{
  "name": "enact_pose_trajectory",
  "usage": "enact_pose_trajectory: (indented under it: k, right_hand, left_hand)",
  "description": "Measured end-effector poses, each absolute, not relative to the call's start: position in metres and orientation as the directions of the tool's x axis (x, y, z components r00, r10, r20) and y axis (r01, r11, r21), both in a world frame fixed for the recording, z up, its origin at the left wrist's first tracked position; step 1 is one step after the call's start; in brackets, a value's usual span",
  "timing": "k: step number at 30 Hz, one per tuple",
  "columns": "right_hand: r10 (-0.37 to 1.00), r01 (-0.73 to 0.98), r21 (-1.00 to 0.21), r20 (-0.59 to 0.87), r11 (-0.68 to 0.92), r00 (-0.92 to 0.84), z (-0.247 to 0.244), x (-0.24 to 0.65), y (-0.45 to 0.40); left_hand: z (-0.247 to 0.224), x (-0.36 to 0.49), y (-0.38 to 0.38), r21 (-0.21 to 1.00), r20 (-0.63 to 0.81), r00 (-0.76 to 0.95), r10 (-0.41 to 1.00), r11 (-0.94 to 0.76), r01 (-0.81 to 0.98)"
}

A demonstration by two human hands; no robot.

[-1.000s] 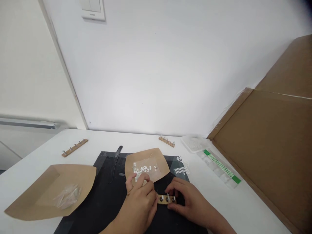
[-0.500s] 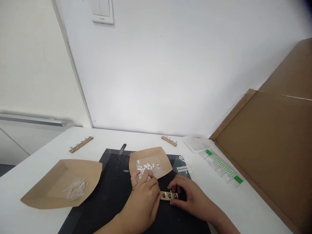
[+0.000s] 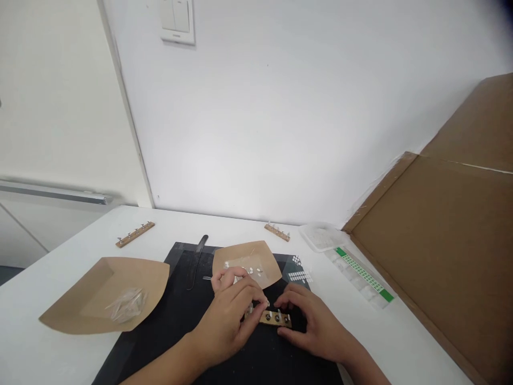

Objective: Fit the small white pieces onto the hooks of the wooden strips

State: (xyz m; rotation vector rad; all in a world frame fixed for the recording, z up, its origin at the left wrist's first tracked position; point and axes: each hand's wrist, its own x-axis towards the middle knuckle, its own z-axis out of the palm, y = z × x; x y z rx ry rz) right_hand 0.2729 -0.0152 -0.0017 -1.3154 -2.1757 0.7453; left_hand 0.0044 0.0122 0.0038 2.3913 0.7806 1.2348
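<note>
My left hand (image 3: 230,315) is closed in a pinch, thumb and index fingertips together on a small white piece (image 3: 267,303). It hangs just above a narrow wooden strip (image 3: 272,323) that carries round metal knobs and small clear-white upright pieces. The strip's left part is partly hidden by my left fingers. At the right end of the strip, my right hand (image 3: 315,323) is curved with thumb and fingers apart on either side; whether it touches the strip I cannot tell. Behind my left hand, a brown paper tray (image 3: 266,256) holds a clear bag and several small white ovals (image 3: 258,271).
Another paper tray (image 3: 72,299) with clear plastic packets (image 3: 128,306) stands left. A black mat (image 3: 160,342) lies beneath my hands, with a dark slim tool (image 3: 196,262). Two wooden strips sit behind, left (image 3: 135,234) and right (image 3: 277,232). A green-edged sheet (image 3: 363,272) and cardboard (image 3: 436,246) are right.
My left hand has lifted and shifted slightly, baring the white piece in its fingertips and more of the strip. The right hand stays by the strip's end. The view has shifted slightly.
</note>
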Motion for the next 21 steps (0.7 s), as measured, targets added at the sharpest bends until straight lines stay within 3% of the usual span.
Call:
enact_pose_trajectory:
  k: [6,12,21]
  right_hand:
    - [0.813,0.510,-0.634,0.471,0.581,-0.341,0.014,0.258,-0.022]
    - [0.758,0.500,-0.596,0.325,0.628,-0.565,0.052,0.220,-0.012]
    - [0.794,0.505,-0.638,0.308,0.581,-0.525,0.016,0.207,-0.008]
  left_hand:
    - [0.000,0.004,0.016,0.613,0.740,0.319,0.592,-0.789,0.042]
    - [0.000,0.004,0.016,0.610,0.767,0.292,0.571,-0.791,-0.055]
    - [-0.002,0.001,0.022,0.569,0.771,0.357,0.528,-0.822,-0.015]
